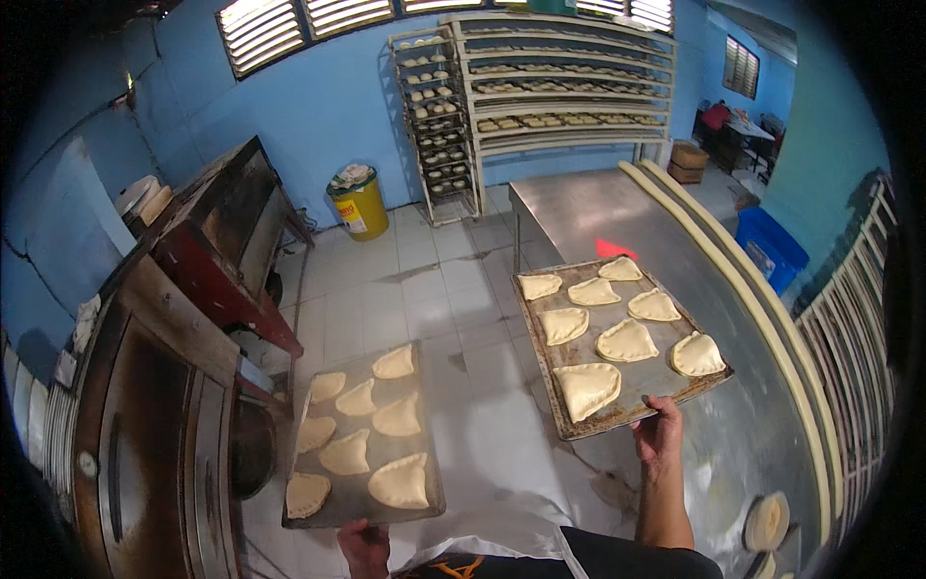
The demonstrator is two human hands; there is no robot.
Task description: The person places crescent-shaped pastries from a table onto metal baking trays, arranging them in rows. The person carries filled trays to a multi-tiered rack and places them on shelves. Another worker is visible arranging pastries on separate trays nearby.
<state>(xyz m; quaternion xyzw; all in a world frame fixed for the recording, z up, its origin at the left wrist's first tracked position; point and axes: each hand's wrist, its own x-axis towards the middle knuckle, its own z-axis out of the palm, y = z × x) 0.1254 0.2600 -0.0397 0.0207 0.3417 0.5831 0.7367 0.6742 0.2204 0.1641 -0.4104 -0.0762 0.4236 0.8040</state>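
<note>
My left hand (364,548) grips the near edge of a metal baking tray (362,499), low at the left above the tiled floor. Several raw folded turnovers (344,453) lie on it in rows. In my right hand (660,428) is the near edge of a second, browned baking tray (583,295). It is tilted and reaches over the left side of the steel table. Crimped half-moon turnovers (626,341), several of them, rest on this tray, apart from each other. The fingers under both trays are hidden.
An oven (155,427) stands close on the left, with a red-framed machine (217,239) behind. The steel table (579,206) bears two long cream strips (731,271) and a red flat piece (615,249). Farther back are a yellow bucket (364,210) and loaded racks (474,108).
</note>
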